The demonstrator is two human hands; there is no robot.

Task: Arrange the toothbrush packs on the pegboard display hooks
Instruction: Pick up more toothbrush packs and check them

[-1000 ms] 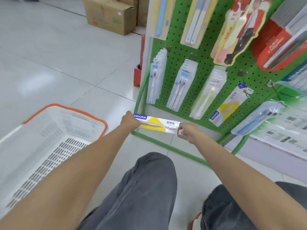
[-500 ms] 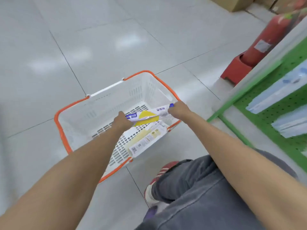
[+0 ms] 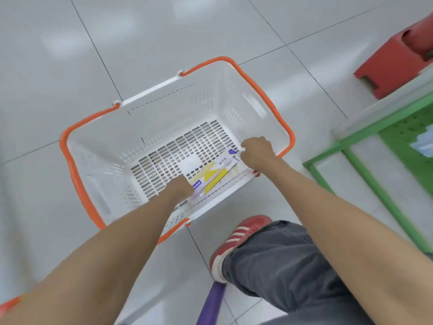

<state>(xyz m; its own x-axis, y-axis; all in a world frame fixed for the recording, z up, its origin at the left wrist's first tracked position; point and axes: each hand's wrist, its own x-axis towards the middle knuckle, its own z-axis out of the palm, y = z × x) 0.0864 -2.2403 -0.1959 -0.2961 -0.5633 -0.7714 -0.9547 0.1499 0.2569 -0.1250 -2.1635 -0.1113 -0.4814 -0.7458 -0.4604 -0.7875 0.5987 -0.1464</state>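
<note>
Fingers [image 3: 246,145] are seen curled round both ends of a toothbrush pack [image 3: 213,177], held by the left hand [image 3: 181,186] and right hand [image 3: 257,152] low inside the orange-rimmed basket [image 3: 281,118] above a second pack [image 3: 201,172], well apart from the green pegboard [image 3: 408,134]; neither is judged hung yet.

pegboard [image 3: 403,133] cropped at right, lower pack [image 3: 198,175] mostly covered
</note>
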